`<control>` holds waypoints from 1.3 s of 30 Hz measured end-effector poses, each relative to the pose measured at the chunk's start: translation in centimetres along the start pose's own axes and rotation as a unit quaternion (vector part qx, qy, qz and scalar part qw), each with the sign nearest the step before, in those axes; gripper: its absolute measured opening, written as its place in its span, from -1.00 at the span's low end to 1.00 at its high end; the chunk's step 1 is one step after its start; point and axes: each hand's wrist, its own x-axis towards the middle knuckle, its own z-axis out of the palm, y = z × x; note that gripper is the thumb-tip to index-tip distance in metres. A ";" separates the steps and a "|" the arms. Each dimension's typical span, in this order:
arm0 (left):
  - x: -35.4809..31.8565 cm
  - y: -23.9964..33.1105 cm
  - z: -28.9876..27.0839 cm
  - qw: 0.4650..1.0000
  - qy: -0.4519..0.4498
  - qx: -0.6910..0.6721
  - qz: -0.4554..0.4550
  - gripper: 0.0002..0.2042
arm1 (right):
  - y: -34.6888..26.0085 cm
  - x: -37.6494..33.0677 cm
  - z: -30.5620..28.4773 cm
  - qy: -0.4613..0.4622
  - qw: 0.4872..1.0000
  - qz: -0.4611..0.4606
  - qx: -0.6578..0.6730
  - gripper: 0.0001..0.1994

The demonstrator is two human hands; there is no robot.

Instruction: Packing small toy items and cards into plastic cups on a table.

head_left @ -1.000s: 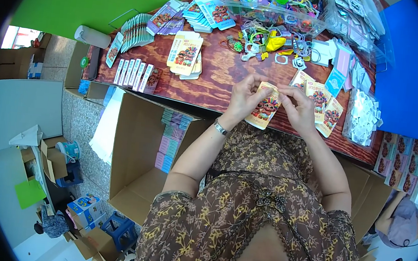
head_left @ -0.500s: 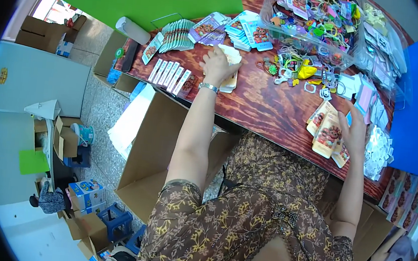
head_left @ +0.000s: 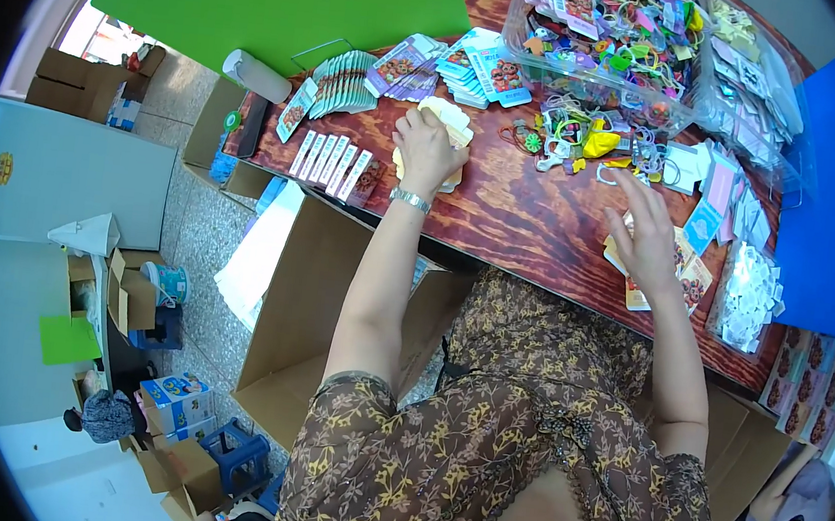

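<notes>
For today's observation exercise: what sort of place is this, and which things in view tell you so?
Probably a small packing workshop: a wooden table with stacks of printed cards, a clear tub of colourful trinkets, and open cardboard boxes on the floor.

Reddish-brown grained wooden table (head_left: 532, 221), varnished to a slight sheen, under glossy printed paper cards stacked pale side up (head_left: 440, 127). Clear glossy plastic tub (head_left: 596, 77) of bright smooth plastic rings, plus matt brown corrugated cardboard box (head_left: 301, 320). Shiny metal wristwatch band (head_left: 409, 199), thin patterned brown cloth dress (head_left: 480, 447).
</notes>
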 end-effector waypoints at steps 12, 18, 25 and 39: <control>-10.9 12.6 -2.8 0.857 0.164 -0.477 0.104 -0.31 | -2.7 -1.3 4.8 0.119 0.985 -0.054 0.109 -0.61; -13.3 14.0 -1.2 0.871 0.141 -0.449 0.141 -0.40 | -1.2 -3.5 4.5 0.067 0.989 0.015 0.134 -0.72; -14.2 13.8 -0.7 0.861 0.115 -0.460 0.184 -0.38 | -0.7 -3.1 1.4 -0.012 0.988 -0.028 0.153 -0.77; -15.3 14.0 0.0 0.851 0.082 -0.498 0.144 -0.19 | -1.7 -1.1 0.9 -0.100 0.977 0.066 0.175 -0.80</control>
